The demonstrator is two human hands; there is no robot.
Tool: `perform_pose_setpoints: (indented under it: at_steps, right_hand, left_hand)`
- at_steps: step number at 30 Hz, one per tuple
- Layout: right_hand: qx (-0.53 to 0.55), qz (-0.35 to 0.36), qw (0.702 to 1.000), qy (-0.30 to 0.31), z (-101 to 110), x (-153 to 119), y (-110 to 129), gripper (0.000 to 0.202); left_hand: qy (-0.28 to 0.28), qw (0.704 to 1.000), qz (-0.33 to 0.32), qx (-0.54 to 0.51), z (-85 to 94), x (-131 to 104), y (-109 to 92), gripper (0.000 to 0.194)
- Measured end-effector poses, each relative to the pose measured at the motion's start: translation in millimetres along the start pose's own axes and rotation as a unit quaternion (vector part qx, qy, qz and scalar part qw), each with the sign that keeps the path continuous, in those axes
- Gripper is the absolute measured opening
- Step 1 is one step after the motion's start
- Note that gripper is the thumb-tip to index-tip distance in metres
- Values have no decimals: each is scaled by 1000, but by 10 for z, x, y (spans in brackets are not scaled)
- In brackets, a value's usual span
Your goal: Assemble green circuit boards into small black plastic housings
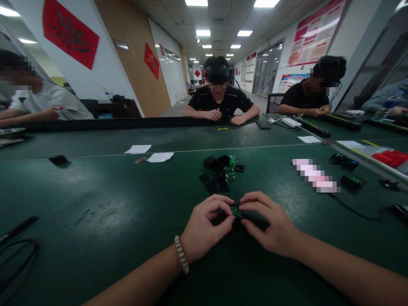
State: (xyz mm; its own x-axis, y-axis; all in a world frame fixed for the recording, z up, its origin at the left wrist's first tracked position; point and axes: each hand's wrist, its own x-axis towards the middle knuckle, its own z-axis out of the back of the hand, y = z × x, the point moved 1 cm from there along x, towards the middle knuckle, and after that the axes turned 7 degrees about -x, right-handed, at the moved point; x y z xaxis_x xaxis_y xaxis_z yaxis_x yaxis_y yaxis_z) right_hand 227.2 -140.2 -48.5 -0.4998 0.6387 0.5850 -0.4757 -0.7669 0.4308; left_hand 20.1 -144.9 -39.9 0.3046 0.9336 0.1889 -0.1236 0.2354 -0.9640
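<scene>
A small green circuit board (236, 212) is held low over the table in front of me, with dark material around its edges. My left hand (205, 225), with a beaded bracelet at the wrist, pinches its left side between thumb and fingers. From the right, the fingertips and thumb of my right hand (274, 223) close on the opposite edge. Just beyond my hands lies a loose pile of black plastic housings (211, 162), flat black covers (211, 186) and more green circuit boards (230, 175).
Paper slips (160, 157) lie on the green table (95, 204). At the right are a blurred-out pink-white object (315, 175), a cable (353, 208) and black devices (352, 181). Black cables (22, 242) rest at the left. Across the table sits a person (219, 97); others sit left and right.
</scene>
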Motion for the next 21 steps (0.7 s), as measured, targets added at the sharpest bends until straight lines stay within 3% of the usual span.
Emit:
perform_pose_setpoints:
  at_steps: [21]
  right_hand:
    - [49, -33, 998, 19, -3, -5, -5, 27]
  left_hand:
    - [9, 999, -35, -36, 12, 2, -30, 2]
